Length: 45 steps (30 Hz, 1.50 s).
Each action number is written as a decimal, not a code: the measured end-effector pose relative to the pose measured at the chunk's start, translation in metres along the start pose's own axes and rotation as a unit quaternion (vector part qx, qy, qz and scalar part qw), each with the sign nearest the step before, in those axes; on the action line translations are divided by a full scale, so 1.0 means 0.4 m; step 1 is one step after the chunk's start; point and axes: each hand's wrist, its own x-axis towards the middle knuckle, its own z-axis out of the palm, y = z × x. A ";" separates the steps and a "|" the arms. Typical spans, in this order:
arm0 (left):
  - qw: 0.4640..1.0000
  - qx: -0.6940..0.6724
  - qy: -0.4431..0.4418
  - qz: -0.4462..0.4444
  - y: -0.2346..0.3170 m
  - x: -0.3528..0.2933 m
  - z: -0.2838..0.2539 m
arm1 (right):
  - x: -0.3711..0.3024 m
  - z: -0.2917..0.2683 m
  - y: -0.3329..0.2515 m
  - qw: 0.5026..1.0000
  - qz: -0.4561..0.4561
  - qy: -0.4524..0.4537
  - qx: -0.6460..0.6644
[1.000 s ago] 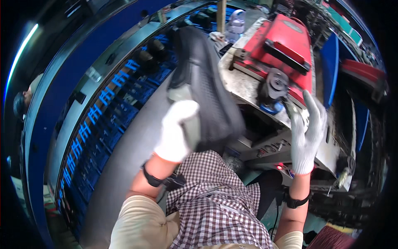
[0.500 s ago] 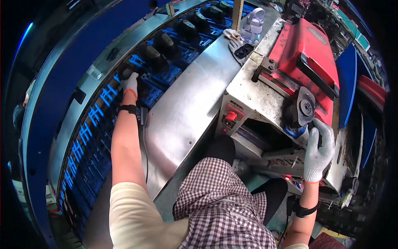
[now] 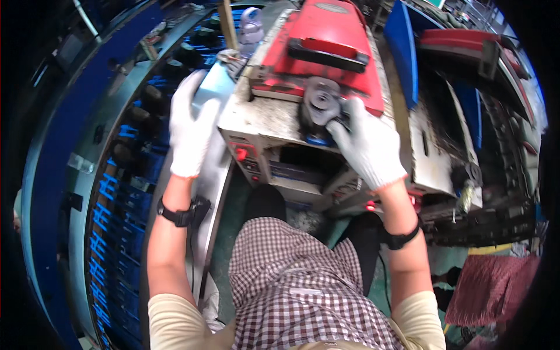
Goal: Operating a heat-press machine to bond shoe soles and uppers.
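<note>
A dark grey rounded piece (image 3: 322, 100) with a ring-shaped mark on its face sits at the front of a machine with a red cover (image 3: 332, 29). My right hand (image 3: 373, 146), in a white knit glove, is closed at its right side, the thumb low and the fingers along the edge; motion blur softens the contact. A bit of blue (image 3: 318, 140) shows under the piece. My left hand (image 3: 193, 131), gloved alike, is raised in front of the metal ledge, thumb and fingers spread, holding nothing.
At left runs a conveyor with blue fixtures (image 3: 131, 233) and dark rounded forms. A pale purple bottle (image 3: 251, 26) and a crumpled glove (image 3: 231, 61) lie beyond the ledge. Red switches (image 3: 242, 153) face me on the machine. A blue panel (image 3: 402, 52) stands right.
My left hand has come off a dark form on the conveyor and moved right toward the machine, fingers spreading. My right hand has closed in on the grey piece. The view has swung right.
</note>
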 end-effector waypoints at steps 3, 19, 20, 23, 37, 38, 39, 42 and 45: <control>0.971 -0.007 -0.044 0.235 0.129 0.083 0.174 | 0.008 0.011 0.001 0.999 0.024 0.011 0.037; 0.867 0.150 -0.451 0.150 0.293 0.317 0.363 | -0.005 0.036 -0.026 0.995 0.073 0.038 0.048; 0.862 0.130 -0.465 0.152 0.282 0.323 0.359 | 0.003 0.042 -0.027 0.995 0.079 0.020 0.053; 0.870 0.127 -0.430 0.203 0.274 0.346 0.367 | -0.009 0.040 -0.007 0.992 0.013 0.112 0.055; 0.904 0.242 -0.332 0.115 0.261 0.298 0.393 | 0.009 0.025 -0.049 0.988 0.123 -0.011 0.091; 0.903 0.240 -0.336 0.117 0.267 0.295 0.386 | 0.009 0.021 -0.054 0.988 0.125 -0.015 0.087; 0.901 0.241 -0.340 0.118 0.269 0.291 0.382 | 0.007 0.015 -0.059 0.988 0.127 -0.021 0.085; 0.905 0.254 -0.315 0.129 0.270 0.288 0.377 | 0.011 0.009 -0.068 0.989 0.127 -0.023 0.067; 0.906 0.258 -0.314 0.119 0.278 0.292 0.379 | 0.016 0.003 -0.064 0.991 0.130 -0.014 0.043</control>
